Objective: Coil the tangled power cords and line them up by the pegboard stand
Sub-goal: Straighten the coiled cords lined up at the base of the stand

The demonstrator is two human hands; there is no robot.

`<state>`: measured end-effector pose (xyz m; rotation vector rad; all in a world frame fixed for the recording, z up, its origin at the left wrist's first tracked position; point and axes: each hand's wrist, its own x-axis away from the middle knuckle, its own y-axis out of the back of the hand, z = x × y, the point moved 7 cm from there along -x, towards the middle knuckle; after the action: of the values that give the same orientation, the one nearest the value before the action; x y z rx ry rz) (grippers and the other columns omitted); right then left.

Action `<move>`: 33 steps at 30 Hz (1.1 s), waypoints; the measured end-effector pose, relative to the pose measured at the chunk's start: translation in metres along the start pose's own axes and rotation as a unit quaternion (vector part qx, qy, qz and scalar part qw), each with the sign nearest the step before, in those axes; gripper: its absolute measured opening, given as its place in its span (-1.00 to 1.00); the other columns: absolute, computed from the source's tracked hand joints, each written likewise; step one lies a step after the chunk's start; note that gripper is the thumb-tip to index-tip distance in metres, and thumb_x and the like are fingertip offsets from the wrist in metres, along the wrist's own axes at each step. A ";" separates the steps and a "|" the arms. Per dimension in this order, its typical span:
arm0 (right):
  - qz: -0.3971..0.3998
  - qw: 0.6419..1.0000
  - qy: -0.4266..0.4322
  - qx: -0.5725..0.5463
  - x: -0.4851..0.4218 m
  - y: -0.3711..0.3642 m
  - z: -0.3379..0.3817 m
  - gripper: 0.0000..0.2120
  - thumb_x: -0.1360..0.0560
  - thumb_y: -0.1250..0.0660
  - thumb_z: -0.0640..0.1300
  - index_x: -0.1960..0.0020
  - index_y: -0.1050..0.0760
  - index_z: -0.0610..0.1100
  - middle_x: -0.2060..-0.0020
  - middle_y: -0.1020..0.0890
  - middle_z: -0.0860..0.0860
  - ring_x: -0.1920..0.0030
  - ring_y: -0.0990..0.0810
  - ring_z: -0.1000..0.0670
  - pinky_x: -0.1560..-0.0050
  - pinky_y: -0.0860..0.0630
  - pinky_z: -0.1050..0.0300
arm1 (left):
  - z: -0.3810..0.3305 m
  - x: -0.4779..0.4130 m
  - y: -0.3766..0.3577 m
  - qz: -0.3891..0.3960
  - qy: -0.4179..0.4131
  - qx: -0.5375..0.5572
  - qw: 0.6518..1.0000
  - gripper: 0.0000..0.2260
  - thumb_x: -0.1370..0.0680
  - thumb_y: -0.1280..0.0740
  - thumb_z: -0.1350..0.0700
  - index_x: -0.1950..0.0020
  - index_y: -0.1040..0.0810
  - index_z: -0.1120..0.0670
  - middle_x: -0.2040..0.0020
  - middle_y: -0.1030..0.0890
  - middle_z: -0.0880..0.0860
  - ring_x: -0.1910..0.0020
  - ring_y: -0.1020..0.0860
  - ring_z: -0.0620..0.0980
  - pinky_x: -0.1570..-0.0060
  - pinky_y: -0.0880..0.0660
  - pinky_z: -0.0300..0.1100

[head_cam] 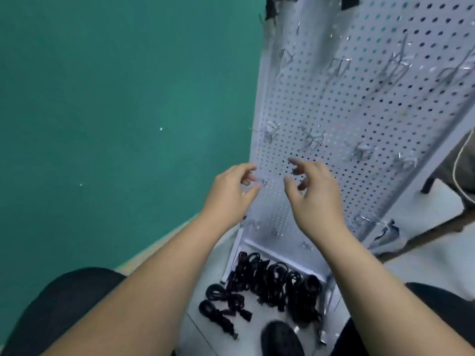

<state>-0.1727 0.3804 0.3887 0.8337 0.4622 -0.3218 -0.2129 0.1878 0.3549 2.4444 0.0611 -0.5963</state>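
Left hand (231, 191) pinches a small silver wire hook (262, 182) at the white perforated pegboard stand (334, 111); right hand (316, 196) has a wide, empty grip. Seat the hook squarely, above the black coiled cords (270, 281).

Black power cords (276, 282) (coiled in bundles) are laid in rows at six o'clock, at the foot of the white pegboard stand (359, 119) seen toward one o'clock.
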 end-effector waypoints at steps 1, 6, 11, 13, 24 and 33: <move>0.047 0.998 -0.031 0.006 0.015 -0.029 -0.018 -0.62 -0.65 -0.37 0.00 -0.46 -0.51 0.07 -0.15 -0.56 0.06 0.10 -0.54 0.17 0.04 -0.38 0.24 | 0.027 0.013 -0.010 0.021 0.035 -0.017 0.999 -0.66 -0.58 -0.49 0.06 -0.36 -0.60 0.01 -0.05 -0.65 -0.11 -0.02 -0.60 -0.14 -0.14 -0.60 -0.05; 0.307 0.939 -0.129 0.084 0.099 -0.160 -0.095 -0.56 -0.62 -0.39 -0.01 -0.48 -0.49 0.00 -0.29 -0.61 -0.09 -0.21 -0.63 -0.13 -0.19 -0.55 0.01 | 0.143 0.100 -0.056 0.139 0.196 -0.104 0.965 -0.65 -0.60 -0.44 -0.04 -0.38 -0.54 -0.06 -0.11 -0.60 -0.15 -0.06 -0.57 -0.10 -0.16 -0.57 -0.03; 0.501 0.839 -0.166 0.133 0.190 -0.247 -0.143 -0.53 -0.61 -0.42 0.03 -0.49 -0.48 -0.02 -0.32 -0.63 -0.06 -0.28 -0.62 -0.14 -0.25 -0.58 -0.01 | 0.237 0.209 -0.085 0.214 0.347 -0.138 0.903 -0.67 -0.59 -0.46 -0.04 -0.32 -0.55 -0.02 -0.14 -0.62 -0.04 -0.07 -0.59 0.01 -0.12 -0.58 -0.02; 0.539 0.814 -0.170 0.133 0.220 -0.273 -0.153 -0.51 -0.60 -0.43 0.07 -0.49 -0.48 0.01 -0.33 -0.63 -0.03 -0.29 -0.62 -0.12 -0.27 -0.58 -0.02 | 0.257 0.240 -0.099 0.239 0.388 -0.136 0.880 -0.68 -0.58 -0.47 -0.05 -0.30 -0.55 -0.03 -0.13 -0.62 -0.05 -0.06 -0.60 0.00 -0.14 -0.59 0.00; 0.607 0.776 -0.112 0.127 0.279 -0.377 -0.157 -0.38 -0.62 -0.39 0.06 -0.61 -0.28 0.02 -0.45 -0.45 -0.02 -0.36 -0.56 -0.14 -0.30 -0.52 0.03 | 0.331 0.319 -0.147 0.307 0.547 -0.051 0.777 -0.50 -0.64 -0.42 -0.02 -0.53 -0.40 0.08 -0.29 -0.61 0.04 -0.09 -0.55 -0.02 -0.10 -0.46 -0.19; 0.670 0.697 -0.181 0.181 0.313 -0.409 -0.175 -0.37 -0.53 -0.46 -0.04 -0.50 -0.31 -0.16 -0.35 -0.49 -0.12 -0.21 -0.59 -0.18 -0.15 -0.60 0.04 | 0.343 0.335 -0.170 0.327 0.599 0.082 0.727 -0.65 -0.68 -0.35 0.13 -0.45 -0.38 -0.01 -0.32 -0.57 0.02 -0.20 -0.53 0.01 -0.08 -0.54 -0.29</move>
<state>-0.1344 0.2266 -0.1318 1.2499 -0.6727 0.8239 -0.0811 0.0949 -0.1281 2.3364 -0.3332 1.3579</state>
